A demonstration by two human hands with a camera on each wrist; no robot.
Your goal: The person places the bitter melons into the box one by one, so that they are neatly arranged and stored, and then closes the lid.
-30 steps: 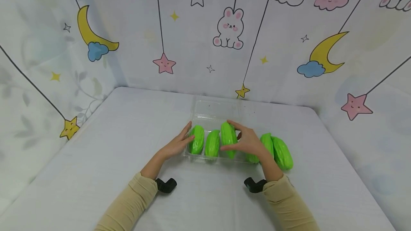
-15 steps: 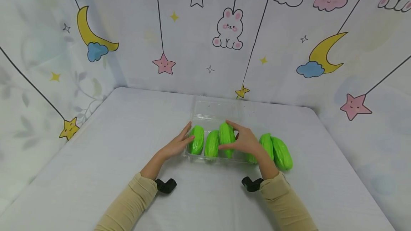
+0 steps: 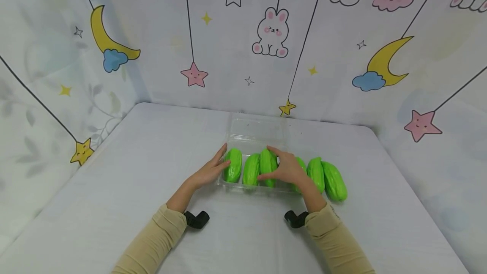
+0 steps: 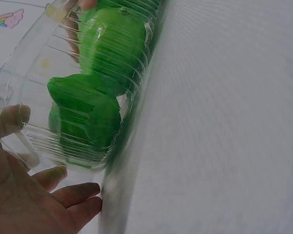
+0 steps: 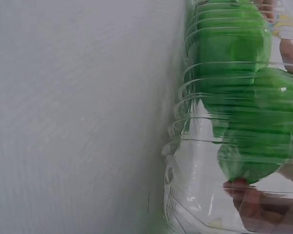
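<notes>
A clear plastic clamshell box (image 3: 243, 187) lies on the table with its lid (image 3: 256, 129) folded back. My left hand (image 3: 205, 175) touches the box's left end, fingers mostly straight; in the left wrist view fingertips (image 4: 75, 193) rest by the end wall. Inside are two bright green, ridged, elongated fruits, one at the left end (image 3: 233, 166) and another beside it (image 3: 251, 170). My right hand (image 3: 288, 168) grips a third green fruit (image 3: 268, 168) between thumb and fingers, low in the box beside the second. The right wrist view shows a fingertip (image 5: 237, 185) at its lower end through the wall.
Right of my right hand, a green fruit (image 3: 302, 164) is partly hidden by that hand. Two more, one upright (image 3: 316, 173) and one slanted (image 3: 335, 182), lie on the white tabletop (image 3: 152, 138). Each wrist carries a black camera mount (image 3: 197, 220). A patterned curtain stands behind.
My right hand has moved slightly left and lowered the green fruit, bringing it against the second one. The left hand stays at the box's end.
</notes>
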